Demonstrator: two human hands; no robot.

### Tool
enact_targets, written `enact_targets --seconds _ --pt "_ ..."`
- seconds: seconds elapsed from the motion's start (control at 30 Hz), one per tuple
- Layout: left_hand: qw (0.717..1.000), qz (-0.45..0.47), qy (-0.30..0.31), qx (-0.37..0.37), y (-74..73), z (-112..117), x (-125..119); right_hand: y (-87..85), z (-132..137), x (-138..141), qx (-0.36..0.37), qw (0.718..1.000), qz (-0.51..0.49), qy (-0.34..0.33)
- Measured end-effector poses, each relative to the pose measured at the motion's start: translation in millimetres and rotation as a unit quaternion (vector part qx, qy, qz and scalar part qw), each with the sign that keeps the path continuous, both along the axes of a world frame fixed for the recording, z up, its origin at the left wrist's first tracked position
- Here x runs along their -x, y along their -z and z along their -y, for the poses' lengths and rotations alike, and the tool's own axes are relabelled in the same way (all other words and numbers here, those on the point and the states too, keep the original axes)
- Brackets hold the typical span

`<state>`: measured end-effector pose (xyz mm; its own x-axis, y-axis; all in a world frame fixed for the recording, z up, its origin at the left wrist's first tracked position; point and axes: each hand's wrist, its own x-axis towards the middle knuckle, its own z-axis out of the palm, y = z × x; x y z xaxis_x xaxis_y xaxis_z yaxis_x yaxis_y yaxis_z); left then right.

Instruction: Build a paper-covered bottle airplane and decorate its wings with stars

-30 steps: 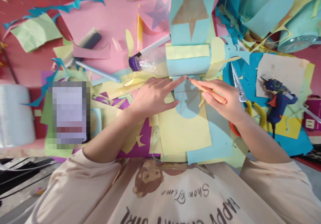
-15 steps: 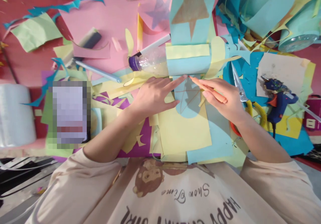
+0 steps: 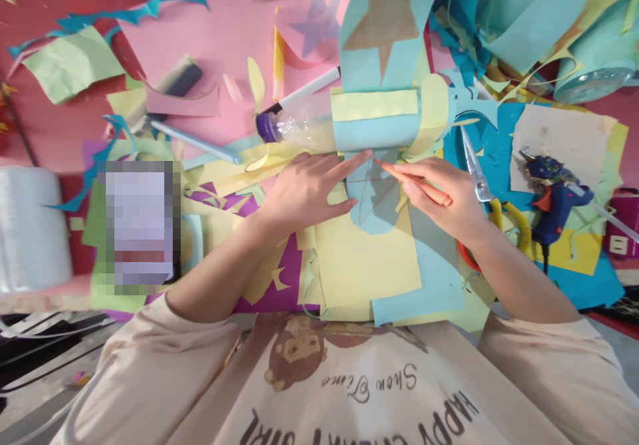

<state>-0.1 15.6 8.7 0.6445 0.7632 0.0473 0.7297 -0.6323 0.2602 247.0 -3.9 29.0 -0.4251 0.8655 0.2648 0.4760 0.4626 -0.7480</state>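
Note:
My right hand (image 3: 444,199) is closed around an orange pencil (image 3: 417,183), whose tip rests on a light blue paper piece (image 3: 373,199) bearing drawn star lines. My left hand (image 3: 309,189) lies flat with fingers stretched out, pressing the left edge of that blue piece; its index fingertip reaches toward the pencil tip. The blue piece lies on a yellow sheet (image 3: 364,259). Just beyond both hands lies a plastic bottle (image 3: 299,124) with a purple cap, wrapped in blue and yellow paper.
Yellow-handled scissors (image 3: 482,182) and a blue glue gun (image 3: 552,195) lie to the right. A blue sheet with a star cut-out (image 3: 384,26), a marker (image 3: 304,90), pink paper (image 3: 224,39) and many scraps cover the surface. A white roll (image 3: 30,229) stands at left.
The pencil tip has shifted slightly, tracing near the top of the star lines. My left hand has stayed pressed on the paper.

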Motion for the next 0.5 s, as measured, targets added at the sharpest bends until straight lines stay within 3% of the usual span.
enact_targets --seconds 0.5 --pt "1.000 0.007 0.003 -0.010 1.9 -0.4 1.1 3.9 -0.8 -4.3 0.010 1.000 -0.026 -0.011"
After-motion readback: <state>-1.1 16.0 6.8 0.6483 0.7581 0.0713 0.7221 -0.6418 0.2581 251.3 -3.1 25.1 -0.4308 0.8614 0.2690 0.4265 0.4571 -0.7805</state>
